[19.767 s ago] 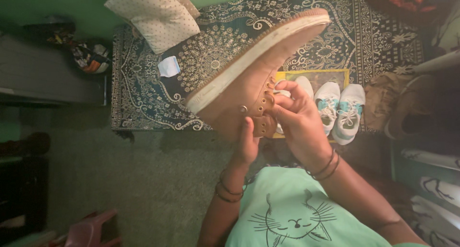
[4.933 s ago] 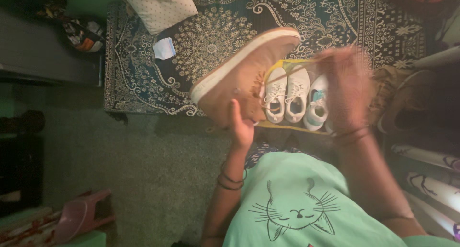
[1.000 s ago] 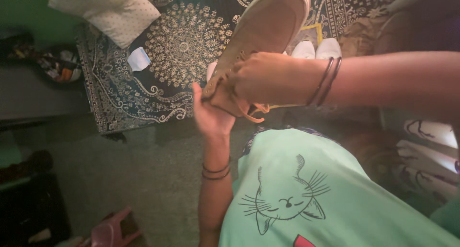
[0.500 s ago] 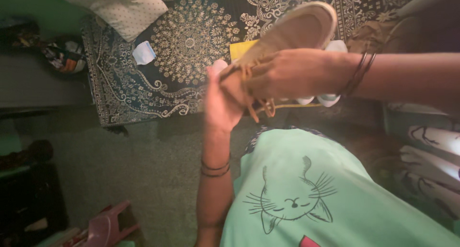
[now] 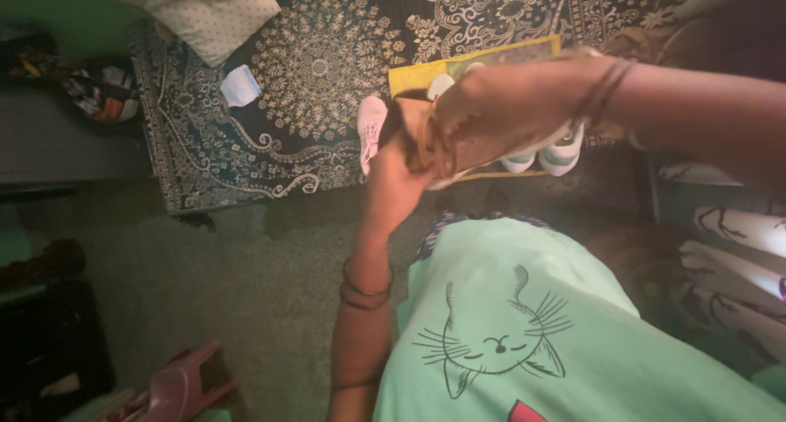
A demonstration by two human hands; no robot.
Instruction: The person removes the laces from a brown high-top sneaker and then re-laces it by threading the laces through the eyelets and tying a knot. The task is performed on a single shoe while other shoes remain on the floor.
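A patterned dark rug (image 5: 327, 78) covers green carpet (image 5: 246, 291) beneath dim light.

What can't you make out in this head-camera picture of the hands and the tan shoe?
- Tan suede lace-up shoe: mostly hidden behind the right hand and blurred.
- Left hand: its grip on the shoe's heel end is blurred.
- White sneakers on the yellow mat: their number is hidden by the right forearm.

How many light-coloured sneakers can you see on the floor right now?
3 at least: a pale sneaker on the rug's near edge, left of the hands, and two white-and-teal sneakers poking out under the right hand. More may be hidden behind the hands.
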